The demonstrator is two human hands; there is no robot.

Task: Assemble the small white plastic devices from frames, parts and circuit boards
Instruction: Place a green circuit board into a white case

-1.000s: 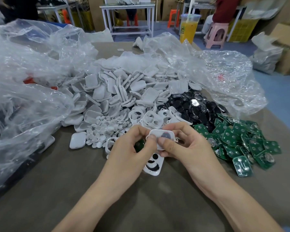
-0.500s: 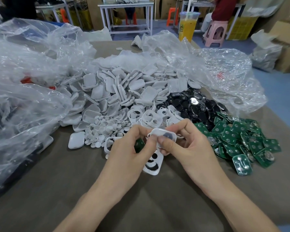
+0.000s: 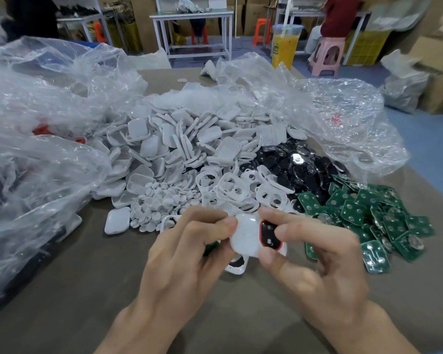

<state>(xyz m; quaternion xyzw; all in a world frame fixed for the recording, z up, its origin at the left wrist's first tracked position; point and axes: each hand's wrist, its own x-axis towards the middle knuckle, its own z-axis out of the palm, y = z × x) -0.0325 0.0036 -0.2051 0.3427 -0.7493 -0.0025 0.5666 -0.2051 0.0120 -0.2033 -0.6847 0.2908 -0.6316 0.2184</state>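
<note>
White device (image 3: 244, 238) is pinched between both hands just above the table (image 3: 100, 290). The left hand (image 3: 187, 251) curls its fingers (image 3: 215, 224) onto the pale shell, and the right hand (image 3: 315, 264) nips the black, red-rimmed face. Under them lies a white frame (image 3: 235, 270). Beyond spread white discs (image 3: 161, 203), green circuit boards (image 3: 363, 213), black parts (image 3: 299, 164), white covers (image 3: 179, 139) and clear bags (image 3: 41, 149).

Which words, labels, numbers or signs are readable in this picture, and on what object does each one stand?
No text can be read.
Drink cup: label print too blurred.
Green circuit boards: markings too small.
Black part held by the right hand: white marks, unreadable.
</note>
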